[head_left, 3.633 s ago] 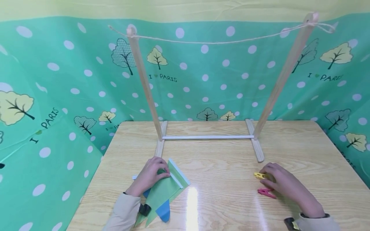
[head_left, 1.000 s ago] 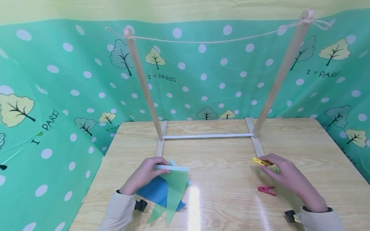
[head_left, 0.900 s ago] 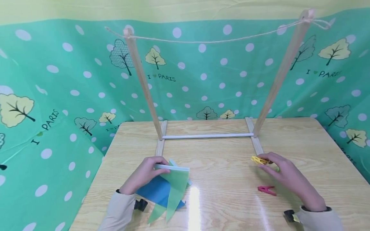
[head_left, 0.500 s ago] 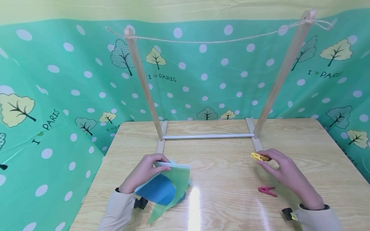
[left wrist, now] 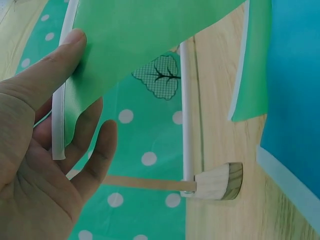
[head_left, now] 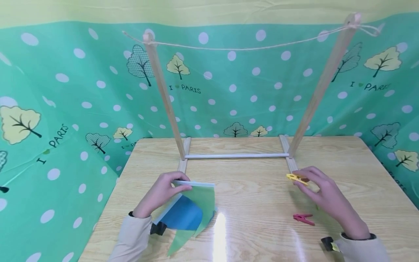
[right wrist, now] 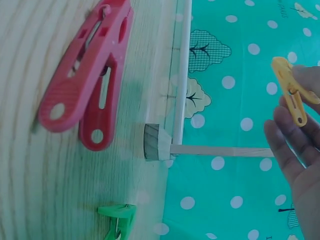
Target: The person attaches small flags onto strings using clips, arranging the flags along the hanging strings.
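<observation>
In the head view my left hand [head_left: 162, 194] pinches a green pennant [head_left: 206, 200] by its white top band, thumb on the near side. The left wrist view shows the pennant [left wrist: 125, 35] raised above the table. Under it lie a blue flag [head_left: 183, 214] and another green pennant [head_left: 180, 240], partly covered. My right hand [head_left: 327, 196] pinches a yellow clothespin [right wrist: 287, 82] between thumb and fingers, above the table. Below that hand rest a pink-red clothespin [head_left: 303, 219] and a green clothespin [right wrist: 118, 217], the latter mostly hidden in the head view.
A wooden stand rises at the back of the table [head_left: 248, 189], with a left post [head_left: 165, 94] and a right post [head_left: 322, 87]. A sagging string [head_left: 235, 48] joins their tops, and a white rod [head_left: 235, 155] joins their feet. Behind hangs a patterned green cloth [head_left: 235, 98].
Since the oldest frame, my left hand has lifted the green pennant off the pile, uncovering the blue flag. My right hand has raised the yellow clothespin from the table and turned it.
</observation>
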Demonstrator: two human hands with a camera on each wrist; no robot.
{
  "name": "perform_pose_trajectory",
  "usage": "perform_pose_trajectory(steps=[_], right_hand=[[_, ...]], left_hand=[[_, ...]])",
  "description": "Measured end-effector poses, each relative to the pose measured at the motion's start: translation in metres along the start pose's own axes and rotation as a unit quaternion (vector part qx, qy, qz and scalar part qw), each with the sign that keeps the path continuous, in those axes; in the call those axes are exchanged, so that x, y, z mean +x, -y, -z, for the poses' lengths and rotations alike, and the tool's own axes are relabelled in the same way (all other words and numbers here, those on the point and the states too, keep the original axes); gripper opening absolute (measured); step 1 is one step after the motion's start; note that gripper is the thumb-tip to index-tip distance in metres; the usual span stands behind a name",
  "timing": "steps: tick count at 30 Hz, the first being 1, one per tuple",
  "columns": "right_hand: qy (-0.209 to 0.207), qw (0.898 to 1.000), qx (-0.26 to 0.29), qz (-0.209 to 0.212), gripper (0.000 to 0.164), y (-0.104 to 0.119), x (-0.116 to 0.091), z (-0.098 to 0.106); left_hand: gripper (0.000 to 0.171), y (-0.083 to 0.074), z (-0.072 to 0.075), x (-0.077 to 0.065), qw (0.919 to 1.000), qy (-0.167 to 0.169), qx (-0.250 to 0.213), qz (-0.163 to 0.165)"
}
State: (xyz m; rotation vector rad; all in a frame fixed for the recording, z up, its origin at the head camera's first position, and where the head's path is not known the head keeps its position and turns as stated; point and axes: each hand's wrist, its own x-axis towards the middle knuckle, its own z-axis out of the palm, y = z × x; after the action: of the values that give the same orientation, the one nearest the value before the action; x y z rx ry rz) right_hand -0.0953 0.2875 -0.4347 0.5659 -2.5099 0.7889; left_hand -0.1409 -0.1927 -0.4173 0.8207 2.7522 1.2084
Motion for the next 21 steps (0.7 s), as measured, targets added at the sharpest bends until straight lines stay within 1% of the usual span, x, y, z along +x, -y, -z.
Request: perform_pose_trajectory(steps=[3,7,14,17,21], right_hand=[[-0.008,1.0,-0.003,-0.01,0.047,0.001,0.001,0.001],[-0.024,1.0,-0.001,-0.009,0.052,0.003,0.003,0.003],[-0.038,0.999,0.015,-0.001,0.054,0.005,0.003,0.006],[-0.039,0.999,0.017,-0.013,0.055,0.007,0.005,0.007],[-0.042,0.998,0.03,-0.037,0.055,0.01,0.009,0.008]], left_hand=[[0.01,-0.001,0.002,0.001,1.0,-0.003,-0.002,0.003],[0.009,-0.004,0.006,0.001,0.9999,-0.001,-0.007,0.008],[0.008,-0.011,0.012,0.001,0.9995,0.008,-0.03,-0.009],[0.007,-0.013,0.014,0.001,0.9992,0.005,-0.039,-0.012],[0.007,-0.016,0.016,0.002,0.9991,-0.009,-0.038,-0.015]])
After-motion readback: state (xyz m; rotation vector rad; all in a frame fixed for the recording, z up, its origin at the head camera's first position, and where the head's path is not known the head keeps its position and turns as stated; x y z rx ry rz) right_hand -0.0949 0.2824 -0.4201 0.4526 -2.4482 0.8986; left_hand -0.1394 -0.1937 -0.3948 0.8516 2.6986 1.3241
